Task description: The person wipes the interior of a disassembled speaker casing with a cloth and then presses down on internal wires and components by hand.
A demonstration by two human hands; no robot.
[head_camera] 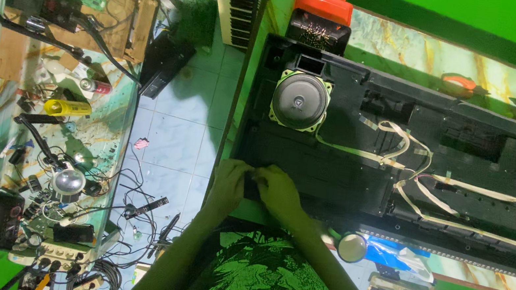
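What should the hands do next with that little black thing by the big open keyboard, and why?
Probably a small pull toward the body. Both hands, left and right, pinch a small black part at the near edge of the open keyboard case. It sits right at the rim, so easing it out slowly seems safest; the nearby ribbon wires look loose.

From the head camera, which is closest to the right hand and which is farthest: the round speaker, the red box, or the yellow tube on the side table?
Starting from the right hand:
1. Round speaker, inside the open black case, just above the hand.
2. Red box, at the case's top edge, beyond the speaker.
3. Yellow tube, far off on the cluttered side table across the floor.
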